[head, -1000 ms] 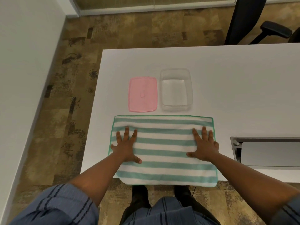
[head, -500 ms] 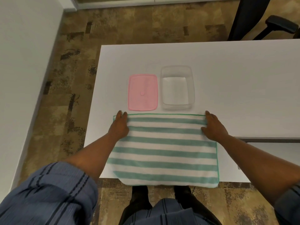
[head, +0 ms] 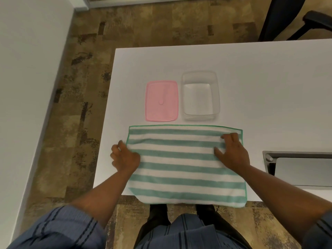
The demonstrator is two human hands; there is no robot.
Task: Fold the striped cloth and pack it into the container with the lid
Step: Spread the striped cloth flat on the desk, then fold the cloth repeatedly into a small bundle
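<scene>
The green-and-white striped cloth (head: 181, 164) lies spread flat on the white table (head: 260, 83), with its near edge hanging just over the table's front edge. My left hand (head: 124, 159) curls around the cloth's left edge, about a third of the way down from the far corner. My right hand (head: 231, 151) rests on the cloth near its far right corner, fingers bent and pinching a ripple of fabric. Just beyond the cloth stand the clear, empty container (head: 199, 116) and, to its left, the pink lid (head: 161, 100) lying flat.
A grey cable hatch (head: 269, 159) is sunk into the table at the right, close to my right forearm. The table's left edge runs just left of my left hand. A black office chair (head: 285, 17) stands beyond the far right side.
Both hands went from flat on the cloth's middle up to its far corners, then came back a little toward me. The far edge is now slightly rippled.
</scene>
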